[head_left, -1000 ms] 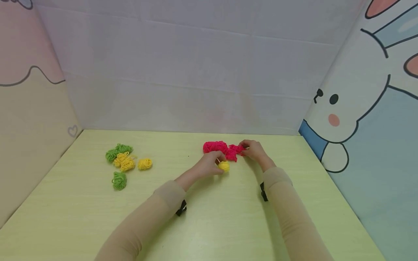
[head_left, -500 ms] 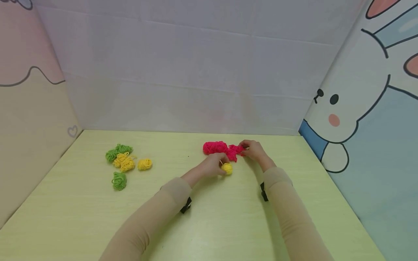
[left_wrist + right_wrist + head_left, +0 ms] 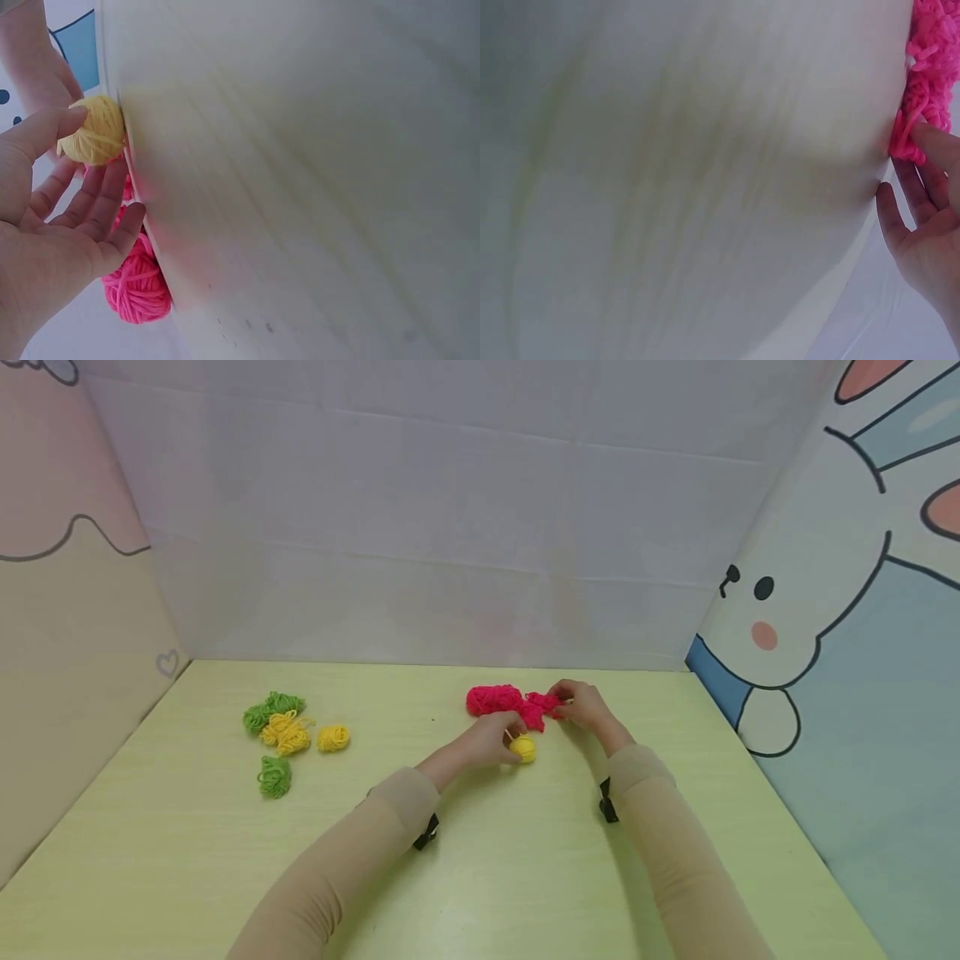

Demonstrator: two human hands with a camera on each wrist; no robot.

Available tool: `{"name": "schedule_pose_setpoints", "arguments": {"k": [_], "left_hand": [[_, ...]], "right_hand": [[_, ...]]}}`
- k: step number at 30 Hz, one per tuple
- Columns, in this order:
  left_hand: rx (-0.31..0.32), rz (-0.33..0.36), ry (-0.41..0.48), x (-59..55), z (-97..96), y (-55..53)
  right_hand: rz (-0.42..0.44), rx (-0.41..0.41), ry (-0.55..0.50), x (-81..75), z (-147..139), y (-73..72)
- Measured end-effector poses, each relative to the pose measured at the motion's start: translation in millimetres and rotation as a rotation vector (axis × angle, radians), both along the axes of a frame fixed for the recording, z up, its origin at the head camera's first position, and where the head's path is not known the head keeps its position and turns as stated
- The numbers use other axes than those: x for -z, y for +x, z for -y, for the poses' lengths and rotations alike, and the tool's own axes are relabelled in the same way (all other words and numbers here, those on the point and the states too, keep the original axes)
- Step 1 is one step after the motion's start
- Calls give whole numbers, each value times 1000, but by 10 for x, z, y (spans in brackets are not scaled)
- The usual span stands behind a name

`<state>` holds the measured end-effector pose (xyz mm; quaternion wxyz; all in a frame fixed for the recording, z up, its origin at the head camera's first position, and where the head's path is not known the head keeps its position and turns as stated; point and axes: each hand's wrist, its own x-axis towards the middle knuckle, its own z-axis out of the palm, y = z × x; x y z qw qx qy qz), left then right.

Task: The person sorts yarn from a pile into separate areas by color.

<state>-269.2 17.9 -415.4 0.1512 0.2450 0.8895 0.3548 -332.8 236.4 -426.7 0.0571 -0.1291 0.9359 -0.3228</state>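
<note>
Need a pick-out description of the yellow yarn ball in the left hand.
On the pale table, find the pink yarn near the back edge. Just in front of it, the left hand holds the yellow yarn ball. It's the only yellow one in a hand; the other yellow yarn lies off to the left with the green yarn.

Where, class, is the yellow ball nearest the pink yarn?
Head view: the yellow ball is right of centre, in the left hand, below the pink yarn.
</note>
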Motion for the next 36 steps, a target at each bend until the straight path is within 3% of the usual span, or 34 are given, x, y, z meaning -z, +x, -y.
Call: {"name": "schedule_pose_setpoints", "arguments": {"k": [9,18,26,36], "left_hand": [[-25,55,39,-64,125,38],[14,-58,46,-266,375,78],[-21,-100,43,-396,644,91],[-74,-212,43,-540,1008,170]], "right_hand": [[28,-11,-28,-4,-3,20],[33,-7,-60,-120,-21,44],[-95,-17,-56,-250,-97,153],[-57,17,-66,-454,9,378]]}}
